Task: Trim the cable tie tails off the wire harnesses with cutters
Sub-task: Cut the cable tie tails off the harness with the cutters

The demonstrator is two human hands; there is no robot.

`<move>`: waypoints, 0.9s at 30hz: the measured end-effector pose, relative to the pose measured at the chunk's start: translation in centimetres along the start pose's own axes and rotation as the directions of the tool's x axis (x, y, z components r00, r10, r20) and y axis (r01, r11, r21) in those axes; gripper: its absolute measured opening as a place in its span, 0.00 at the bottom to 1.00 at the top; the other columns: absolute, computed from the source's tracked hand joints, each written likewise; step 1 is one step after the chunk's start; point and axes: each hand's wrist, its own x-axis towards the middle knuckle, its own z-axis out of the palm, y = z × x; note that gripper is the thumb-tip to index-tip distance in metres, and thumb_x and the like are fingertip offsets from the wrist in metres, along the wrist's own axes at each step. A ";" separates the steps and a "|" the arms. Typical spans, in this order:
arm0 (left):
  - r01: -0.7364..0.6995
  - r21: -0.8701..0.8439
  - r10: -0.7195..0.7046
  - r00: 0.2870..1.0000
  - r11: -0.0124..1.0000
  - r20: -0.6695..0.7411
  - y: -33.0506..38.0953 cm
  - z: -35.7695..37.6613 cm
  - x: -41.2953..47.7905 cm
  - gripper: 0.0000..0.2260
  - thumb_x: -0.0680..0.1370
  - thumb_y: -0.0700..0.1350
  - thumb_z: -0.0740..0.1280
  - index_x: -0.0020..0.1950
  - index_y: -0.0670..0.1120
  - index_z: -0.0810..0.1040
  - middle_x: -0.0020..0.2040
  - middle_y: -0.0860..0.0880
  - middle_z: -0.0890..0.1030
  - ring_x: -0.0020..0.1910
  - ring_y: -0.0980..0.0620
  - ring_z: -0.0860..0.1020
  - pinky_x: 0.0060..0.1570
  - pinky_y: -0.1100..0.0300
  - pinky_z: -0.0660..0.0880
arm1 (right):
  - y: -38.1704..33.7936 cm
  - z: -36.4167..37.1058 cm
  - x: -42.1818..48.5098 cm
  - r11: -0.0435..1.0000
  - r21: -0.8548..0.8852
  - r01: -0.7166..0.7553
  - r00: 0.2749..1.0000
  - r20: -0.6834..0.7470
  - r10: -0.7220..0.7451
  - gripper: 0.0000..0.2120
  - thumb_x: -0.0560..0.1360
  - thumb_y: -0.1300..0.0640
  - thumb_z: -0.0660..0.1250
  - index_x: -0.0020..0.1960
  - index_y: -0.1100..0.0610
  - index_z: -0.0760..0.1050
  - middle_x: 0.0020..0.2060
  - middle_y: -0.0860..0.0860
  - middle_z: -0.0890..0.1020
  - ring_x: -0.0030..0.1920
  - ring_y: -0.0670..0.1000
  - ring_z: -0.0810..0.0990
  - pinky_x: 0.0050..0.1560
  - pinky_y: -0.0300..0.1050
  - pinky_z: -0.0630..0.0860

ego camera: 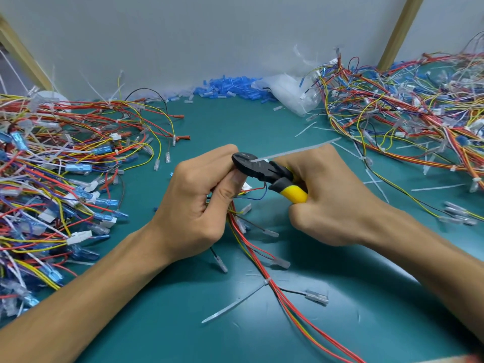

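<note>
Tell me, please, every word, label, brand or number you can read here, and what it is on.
No text is readable in this view.
On the cutters in the right hand, any marking is too blurred to read.
On the wire harness in the left hand, no legible label.

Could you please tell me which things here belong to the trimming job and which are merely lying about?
Job: cutters, tie tail at the blades, held harness, second tail lower down, left hand, right hand.
Lying about: blue sleeves, plastic bag, loose cut tails.
</note>
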 end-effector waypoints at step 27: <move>0.040 -0.049 -0.042 0.998 0.998 -0.042 0.0 0.4 -0.1 0.13 0.86 0.38 0.56 0.43 0.42 0.71 0.38 0.46 0.68 0.37 0.43 0.69 0.37 0.50 0.66 | 0.6 0.0 0.3 0.999 -0.006 0.052 0.998 0.038 -0.051 0.10 0.57 0.61 0.60 0.39 0.53 0.68 0.30 0.55 0.63 0.35 0.59 0.61 0.30 0.57 0.61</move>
